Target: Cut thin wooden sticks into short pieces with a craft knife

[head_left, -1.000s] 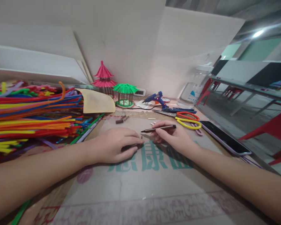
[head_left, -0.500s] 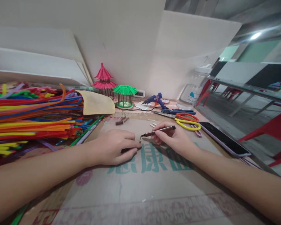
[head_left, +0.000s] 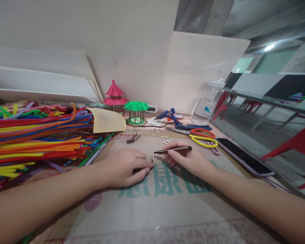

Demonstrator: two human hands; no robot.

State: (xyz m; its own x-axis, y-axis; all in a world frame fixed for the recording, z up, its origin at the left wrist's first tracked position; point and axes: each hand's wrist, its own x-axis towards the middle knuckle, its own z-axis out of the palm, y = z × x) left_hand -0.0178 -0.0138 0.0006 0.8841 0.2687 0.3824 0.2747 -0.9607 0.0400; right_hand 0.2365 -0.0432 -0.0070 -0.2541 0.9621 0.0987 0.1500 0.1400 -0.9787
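Observation:
My right hand (head_left: 184, 156) grips a dark brown marker pen (head_left: 174, 150). The pen points left, with its tip just above a short pale stick (head_left: 153, 158) that is partly dark. My left hand (head_left: 128, 167) rests on the printed sheet, fingertips together at the stick's near end, pinching or pressing it there. Beyond my right hand lie a few more pale stick pieces (head_left: 166, 142). The brown pen cap (head_left: 130, 140) lies past my left hand, beside small brown bits.
Bundles of colourful pipe cleaners (head_left: 35, 147) fill the left side. Behind stand a pink pagoda model (head_left: 114, 95) and a green-roofed pavilion model (head_left: 136, 112). Rightward are a blue glue gun (head_left: 167, 115), scissors (head_left: 203, 140), pliers (head_left: 193, 127), a phone (head_left: 244, 157) and a clear bottle (head_left: 205, 105).
The pen tip has lifted slightly off the top of the stick. Both hands otherwise hold nearly the same pose; the whole view has shifted, with the scene lower in the picture.

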